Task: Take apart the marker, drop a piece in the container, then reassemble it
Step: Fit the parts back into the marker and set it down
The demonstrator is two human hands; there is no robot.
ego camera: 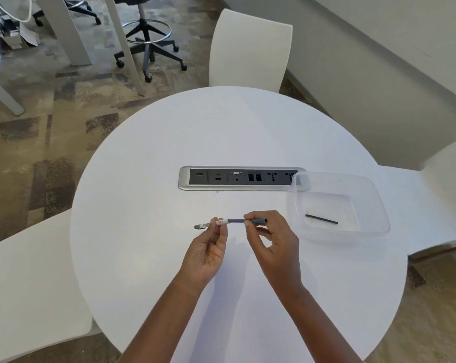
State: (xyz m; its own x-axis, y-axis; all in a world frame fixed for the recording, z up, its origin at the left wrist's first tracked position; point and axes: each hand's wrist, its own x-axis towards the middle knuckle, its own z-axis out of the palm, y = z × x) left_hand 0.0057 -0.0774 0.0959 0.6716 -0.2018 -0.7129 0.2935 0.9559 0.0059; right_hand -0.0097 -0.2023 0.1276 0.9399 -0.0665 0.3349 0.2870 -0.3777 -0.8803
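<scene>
While the marker (232, 221) is held level above the surface (169, 153), left hand (208, 250) pinches its white labelled section and right hand (274, 244) pinches the dark grey section, other fingers loosely curled. Clear plastic container (379, 203) sits on the surface right of the hands, not touching them. One thin dark stick (321, 219) lies flat on its floor. Container's far-left corner overlaps the socket strip (237, 178).
</scene>
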